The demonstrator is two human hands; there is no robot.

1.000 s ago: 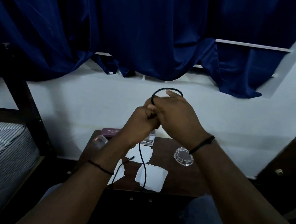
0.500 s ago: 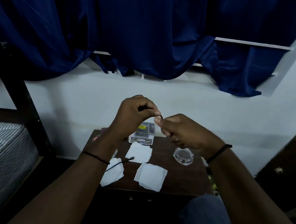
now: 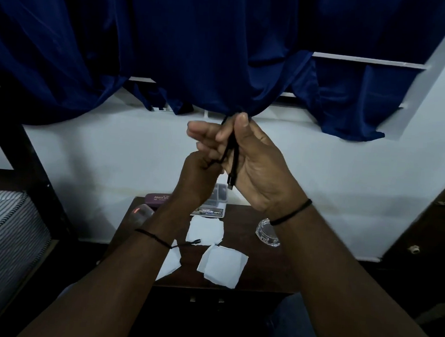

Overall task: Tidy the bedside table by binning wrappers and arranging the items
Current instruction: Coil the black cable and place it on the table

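Observation:
Both hands are raised above the dark wooden bedside table [image 3: 256, 265]. My right hand [image 3: 253, 165] pinches a folded black cable [image 3: 231, 153] between thumb and fingers, its plug hanging down at the palm. My left hand [image 3: 198, 174] grips the cable's lower part just below. Another cable end lies on the table by my left wrist. Three white paper wrappers [image 3: 222, 265] lie on the tabletop. A clear glass dish [image 3: 265, 233] sits at the right. A small clear box with a label [image 3: 213, 204], a maroon case [image 3: 158, 198] and a clear object with a red mark [image 3: 140, 211] stand at the back left.
A striped mattress [image 3: 3, 240] on a dark bed frame lies to the left. Blue curtains [image 3: 198, 48] hang over the white wall behind the table. A dark wooden door or cabinet [image 3: 427, 235] stands at the right. My knees are below the table's front edge.
Both hands have risen and my right hand has turned palm-in, now holding the cable folded with its plug hanging down. The cable's slack has been gathered up off the table.

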